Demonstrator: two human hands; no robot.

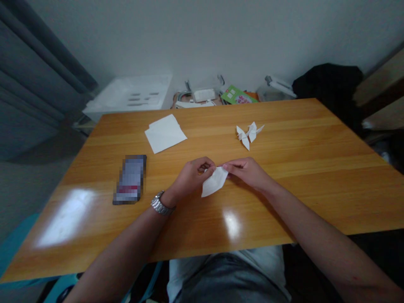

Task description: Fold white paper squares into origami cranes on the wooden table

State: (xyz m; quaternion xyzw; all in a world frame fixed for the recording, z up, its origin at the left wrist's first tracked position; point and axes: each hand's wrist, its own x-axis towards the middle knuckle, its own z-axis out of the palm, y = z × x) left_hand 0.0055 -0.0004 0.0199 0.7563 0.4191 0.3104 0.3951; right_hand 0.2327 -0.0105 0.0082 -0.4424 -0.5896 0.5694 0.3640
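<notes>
Paper [215, 182], white and folded, is pinched between my two hands above the near half of the desk [303, 168], in front of my body and near the middle. Its longer axis runs on a slant: one sharp corner points down and left, toward me, and the opposite end rises away to the right, at my right fingertips. The upper edge lies nearly level between my hands.

My left hand [193, 173] grips its upper left part with thumb and curled fingers; my right hand [248, 171] pinches the upper right corner, thumb on the near side. The face turned to me is plain, pale and smooth, with straight edges and pointed corners; I cannot make out the creases.

I count one such piece in my grasp. Beyond my right hand lie two folded paper figures [253, 134] with pointed, wing-like flaps, set close together. Farther off to the left is one stack of white sheets [166, 134], at least two of them, slightly fanned; the exact number I cannot tell. One phone [130, 180], its screen blurred, lies left of my left hand, and one metal watch [161, 203] circles my left wrist.
</notes>
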